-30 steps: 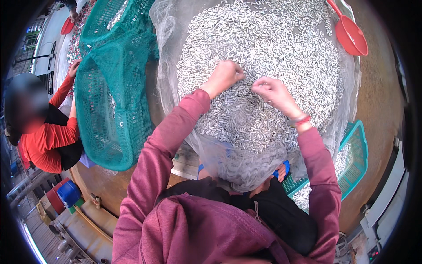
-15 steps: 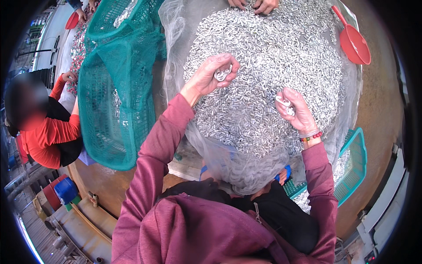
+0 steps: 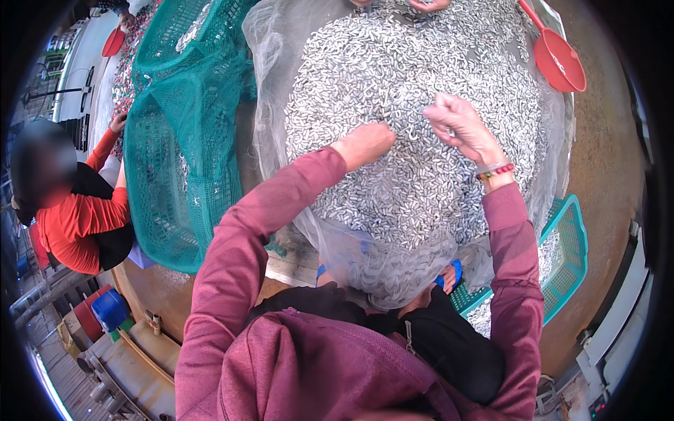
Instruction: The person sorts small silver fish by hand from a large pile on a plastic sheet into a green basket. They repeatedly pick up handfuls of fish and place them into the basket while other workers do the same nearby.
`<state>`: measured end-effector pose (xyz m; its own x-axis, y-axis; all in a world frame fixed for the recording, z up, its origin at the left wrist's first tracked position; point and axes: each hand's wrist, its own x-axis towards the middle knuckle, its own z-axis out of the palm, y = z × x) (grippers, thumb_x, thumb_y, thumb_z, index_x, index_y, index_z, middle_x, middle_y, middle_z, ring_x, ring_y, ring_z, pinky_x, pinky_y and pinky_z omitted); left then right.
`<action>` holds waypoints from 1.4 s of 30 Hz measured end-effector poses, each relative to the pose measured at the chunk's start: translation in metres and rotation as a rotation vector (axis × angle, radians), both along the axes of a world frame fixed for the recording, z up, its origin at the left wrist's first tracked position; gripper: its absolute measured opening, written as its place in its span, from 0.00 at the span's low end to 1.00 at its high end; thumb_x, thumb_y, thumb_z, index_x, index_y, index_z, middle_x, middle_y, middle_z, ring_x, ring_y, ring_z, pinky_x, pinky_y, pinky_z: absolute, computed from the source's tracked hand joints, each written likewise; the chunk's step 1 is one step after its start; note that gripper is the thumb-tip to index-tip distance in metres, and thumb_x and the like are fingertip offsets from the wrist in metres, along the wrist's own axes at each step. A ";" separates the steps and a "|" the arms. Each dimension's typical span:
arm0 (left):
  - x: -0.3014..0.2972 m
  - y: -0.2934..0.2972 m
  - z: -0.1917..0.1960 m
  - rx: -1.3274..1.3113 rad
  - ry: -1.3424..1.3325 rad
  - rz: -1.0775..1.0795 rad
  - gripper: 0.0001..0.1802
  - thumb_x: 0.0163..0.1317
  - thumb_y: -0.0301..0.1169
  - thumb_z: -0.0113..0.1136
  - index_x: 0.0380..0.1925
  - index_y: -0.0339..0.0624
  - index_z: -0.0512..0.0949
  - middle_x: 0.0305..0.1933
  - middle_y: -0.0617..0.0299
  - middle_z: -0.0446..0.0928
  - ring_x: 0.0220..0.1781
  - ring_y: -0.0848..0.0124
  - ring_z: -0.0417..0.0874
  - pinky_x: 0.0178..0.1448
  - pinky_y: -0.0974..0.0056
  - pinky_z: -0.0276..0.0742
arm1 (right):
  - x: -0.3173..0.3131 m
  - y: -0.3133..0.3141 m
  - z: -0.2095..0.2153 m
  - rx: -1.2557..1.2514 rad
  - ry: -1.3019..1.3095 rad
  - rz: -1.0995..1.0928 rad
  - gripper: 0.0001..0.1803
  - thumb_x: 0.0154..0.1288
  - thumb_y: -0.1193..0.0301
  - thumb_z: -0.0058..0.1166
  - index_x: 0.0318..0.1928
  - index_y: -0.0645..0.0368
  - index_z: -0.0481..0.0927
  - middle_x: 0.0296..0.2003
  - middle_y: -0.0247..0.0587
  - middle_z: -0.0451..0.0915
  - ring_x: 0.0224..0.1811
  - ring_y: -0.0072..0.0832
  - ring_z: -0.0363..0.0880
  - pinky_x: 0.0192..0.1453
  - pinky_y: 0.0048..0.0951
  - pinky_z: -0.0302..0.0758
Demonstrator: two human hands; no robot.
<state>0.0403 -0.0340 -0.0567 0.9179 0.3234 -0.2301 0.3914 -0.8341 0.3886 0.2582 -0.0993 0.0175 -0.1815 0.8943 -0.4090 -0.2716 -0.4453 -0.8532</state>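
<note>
A broad heap of small silvery-white pieces (image 3: 393, 189), many of them curved, lies in front of me on a sheet of fine pale netting (image 3: 270, 77). Over the middle of the heap is my left hand (image 3: 371, 145), its fingers curled closed and its back toward me; what it holds is hidden. To its right and farther away, my right hand (image 3: 460, 126) is closed too, with a beaded bracelet at the wrist. Its grip is slightly blurred, and the contents cannot be made out.
At the far edge another person's hands (image 3: 428, 5) reach the heap. A red scoop (image 3: 560, 63) lies at the far right. Green baskets under netting (image 3: 165, 175) stand to the left, beside a person in red (image 3: 77, 217). A teal basket (image 3: 572, 252) sits near my right arm.
My left hand has moved right and nearer, turning its back toward me; the curved pieces in it no longer show. My right hand has moved farther away and slightly left.
</note>
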 end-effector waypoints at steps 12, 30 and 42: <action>-0.064 0.038 0.088 -1.338 -0.456 0.733 0.16 0.69 0.39 0.54 0.36 0.35 0.77 0.26 0.65 0.72 0.21 0.83 0.67 0.19 0.78 0.60 | -0.042 -0.018 -0.046 0.312 -1.147 0.284 0.08 0.60 0.74 0.49 0.40 0.61 0.72 0.29 0.51 0.79 0.36 0.48 0.80 0.39 0.49 0.74; -0.022 0.057 0.058 -0.989 -0.202 0.716 0.25 0.63 0.48 0.59 0.21 0.35 0.78 0.16 0.63 0.68 0.19 0.73 0.69 0.26 0.62 0.66 | -0.036 -0.038 -0.022 0.045 -0.485 0.193 0.16 0.67 0.64 0.52 0.48 0.60 0.83 0.29 0.42 0.84 0.31 0.24 0.81 0.37 0.28 0.74; 0.009 0.040 0.060 -1.690 -0.748 0.622 0.06 0.62 0.29 0.56 0.34 0.39 0.76 0.30 0.60 0.75 0.25 0.81 0.71 0.18 0.77 0.62 | 0.004 -0.050 0.020 0.263 0.599 -0.171 0.09 0.60 0.69 0.48 0.35 0.63 0.71 0.26 0.42 0.72 0.24 0.27 0.72 0.12 0.17 0.60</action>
